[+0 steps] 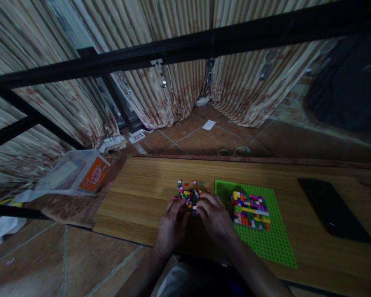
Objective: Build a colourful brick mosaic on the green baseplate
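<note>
A loose pile of small coloured toy bricks (pixel 189 195) lies on the wooden table in front of me. My left hand (pixel 172 225) is at the pile's near left side, fingers curled in; whatever they hold is hidden. From the right, my right hand (pixel 215 213) reaches into the pile, thumb and fingers pinched at a small toy brick (pixel 195 208). To its right, a block built from many coloured bricks (pixel 250 210) stands on a green studded baseplate (pixel 280 243). Neither hand touches the baseplate.
A dark phone-like slab (pixel 334 210) lies on the table (pixel 136 185) at the right. A clear plastic box with an orange label (pixel 94 175) stands beyond the left end. A black metal bar (pixel 182 51) crosses in front of striped curtains (pixel 179 95).
</note>
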Action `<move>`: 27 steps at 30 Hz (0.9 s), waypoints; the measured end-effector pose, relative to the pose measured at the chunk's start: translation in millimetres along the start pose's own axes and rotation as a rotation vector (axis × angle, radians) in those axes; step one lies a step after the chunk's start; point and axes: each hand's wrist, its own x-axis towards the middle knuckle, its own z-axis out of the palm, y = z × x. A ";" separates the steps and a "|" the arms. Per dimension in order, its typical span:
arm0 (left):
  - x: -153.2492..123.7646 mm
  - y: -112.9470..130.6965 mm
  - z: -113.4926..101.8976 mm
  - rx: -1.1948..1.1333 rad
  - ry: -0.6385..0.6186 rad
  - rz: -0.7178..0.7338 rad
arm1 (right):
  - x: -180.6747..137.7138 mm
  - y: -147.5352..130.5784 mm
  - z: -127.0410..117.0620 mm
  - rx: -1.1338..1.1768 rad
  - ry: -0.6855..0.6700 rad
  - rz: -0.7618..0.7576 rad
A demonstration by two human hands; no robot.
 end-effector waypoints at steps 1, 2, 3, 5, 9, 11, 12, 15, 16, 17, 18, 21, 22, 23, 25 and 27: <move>1.9 2.6 0.0 -0.002 -0.015 0.016 | -0.1 -1.7 -1.2 0.013 -0.007 -0.003; 3.4 4.7 0.1 -0.001 -0.031 0.030 | -0.3 -3.2 -2.0 0.026 -0.016 -0.005; 4.5 6.1 0.2 -0.002 -0.046 0.043 | -0.5 -4.5 -2.1 0.041 -0.025 -0.005; 5.2 7.4 1.1 -0.014 -0.071 0.057 | -1.1 -6.7 -1.1 0.072 -0.036 0.002; 3.4 8.6 4.2 -0.022 -0.076 0.020 | -3.1 -10.8 4.0 0.113 -0.026 0.049; 2.3 10.7 5.9 -0.004 -0.057 -0.016 | -4.4 -12.4 6.4 0.106 -0.008 0.080; 2.1 11.9 6.6 0.006 -0.047 -0.034 | -4.9 -12.8 7.5 0.099 0.003 0.093; 3.1 13.8 8.1 0.023 -0.026 -0.070 | -5.3 -11.6 10.1 0.081 0.027 0.110; 3.8 13.4 8.3 0.026 -0.021 -0.078 | -4.9 -10.7 10.9 0.073 0.030 0.112; 4.6 12.7 8.3 0.029 -0.023 -0.083 | -4.2 -9.7 11.7 0.063 0.031 0.116; 5.4 11.5 8.2 0.034 -0.028 -0.090 | -3.4 -9.0 12.4 0.054 0.033 0.122; 7.5 7.2 8.0 0.057 -0.034 -0.110 | -1.4 -10.3 12.3 0.041 0.045 0.130; 8.2 5.6 8.1 0.063 -0.029 -0.109 | -1.4 -12.3 10.7 0.047 0.054 0.121; 9.0 4.1 8.3 0.071 -0.014 -0.103 | -1.9 -14.9 7.9 0.054 0.071 0.111; 11.3 1.3 9.0 0.077 0.000 -0.086 | -5.0 -21.8 -1.9 0.085 0.103 0.059; 14.3 -0.4 9.4 0.085 0.014 -0.076 | -11.9 -28.5 -17.8 0.119 0.138 0.018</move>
